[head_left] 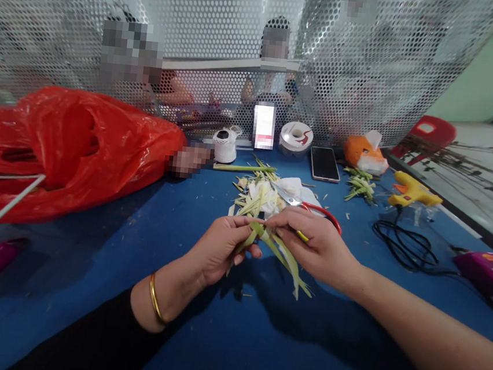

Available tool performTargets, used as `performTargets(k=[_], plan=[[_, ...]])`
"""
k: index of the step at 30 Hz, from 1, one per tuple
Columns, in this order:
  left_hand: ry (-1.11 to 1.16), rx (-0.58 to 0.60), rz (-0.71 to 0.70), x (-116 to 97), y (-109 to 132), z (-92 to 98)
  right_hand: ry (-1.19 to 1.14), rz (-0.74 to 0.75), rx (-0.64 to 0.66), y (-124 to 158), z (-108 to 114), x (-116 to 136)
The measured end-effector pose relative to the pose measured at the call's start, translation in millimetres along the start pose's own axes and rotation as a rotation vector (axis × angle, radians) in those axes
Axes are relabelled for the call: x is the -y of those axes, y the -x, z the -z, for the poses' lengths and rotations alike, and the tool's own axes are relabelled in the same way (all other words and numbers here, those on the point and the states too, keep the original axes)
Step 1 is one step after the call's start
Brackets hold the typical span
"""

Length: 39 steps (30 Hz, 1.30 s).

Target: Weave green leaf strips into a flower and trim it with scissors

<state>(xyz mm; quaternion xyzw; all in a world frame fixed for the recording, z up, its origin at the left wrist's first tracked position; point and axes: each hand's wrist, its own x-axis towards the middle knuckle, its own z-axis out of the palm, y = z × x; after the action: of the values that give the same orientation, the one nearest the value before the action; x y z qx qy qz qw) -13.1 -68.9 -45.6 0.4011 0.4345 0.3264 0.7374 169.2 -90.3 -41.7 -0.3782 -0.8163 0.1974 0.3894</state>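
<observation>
My left hand (218, 249) and my right hand (310, 243) meet over the blue table (223, 334), both pinched on a bundle of green leaf strips (280, 258) that fans down and to the right. The left fingers grip the strips' folded upper end; the right thumb and fingers press the same spot from the other side. A gold bangle (154, 299) sits on my left wrist. Just behind my hands lie a heap of pale leaf cuttings (257, 198) and red-handled scissors (309, 205).
A big red plastic bag (71, 145) fills the left. At the back stand a white thread spool (225, 144), a tape roll (296, 136), a phone (324, 163) and an orange tissue pack (365, 153). A yellow glue gun (411, 192) with black cord lies right. People sit behind the perforated screen.
</observation>
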Motion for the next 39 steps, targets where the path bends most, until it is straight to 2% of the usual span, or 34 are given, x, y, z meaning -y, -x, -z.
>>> performTargets(k=[5,12,14,17,21,25,29,32,36,39], plan=[[0.124,-0.021,0.032,-2,-3,3.1,0.083,0.102,0.119,-2,7,-3],[0.04,-0.003,0.009,-1,-3,2.3,0.116,0.188,0.123,-2,10,-8],[0.0,0.014,-0.008,0,-2,2.2,0.063,0.159,0.083,-2,9,-8],[-0.097,0.035,-0.046,1,0,1.4,-0.06,0.089,-0.044,-2,5,-6],[-0.231,0.016,-0.064,1,2,-1.2,-0.164,-0.018,-0.164,-1,2,-3],[-0.284,0.003,-0.04,0,3,-3.3,-0.085,-0.072,-0.147,-1,1,-2],[-0.302,0.006,-0.046,1,3,-3.8,0.134,-0.021,-0.126,-2,3,-2],[-0.321,0.004,-0.067,1,4,-4.4,0.196,0.01,-0.119,-2,3,-2],[-0.343,-0.024,-0.097,-1,5,-6.0,0.078,-0.064,-0.084,-1,0,-2],[-0.344,-0.032,-0.102,-1,6,-7.0,-0.03,-0.19,-0.159,0,-5,-1]])
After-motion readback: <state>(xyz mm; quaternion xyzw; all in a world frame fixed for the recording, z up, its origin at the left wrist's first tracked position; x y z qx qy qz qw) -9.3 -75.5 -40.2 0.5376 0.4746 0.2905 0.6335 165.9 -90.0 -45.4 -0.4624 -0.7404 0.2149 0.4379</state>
